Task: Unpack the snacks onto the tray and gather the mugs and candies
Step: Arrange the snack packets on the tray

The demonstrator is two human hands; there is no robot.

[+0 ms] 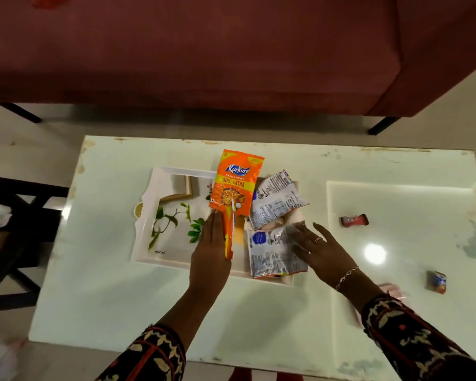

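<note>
On the white table [99, 284], the tray [160, 215] already held two silver packets [276, 200] lying face down. The left hand [210, 251] pinched an orange packet [235, 182] by its lower end, standing it over the tray. The right hand [320, 248] lay spread and empty, fingertips on the nearer silver one. Two candies [353, 220] sat loose, well apart to the right, ungathered; no mugs were visible.
</note>
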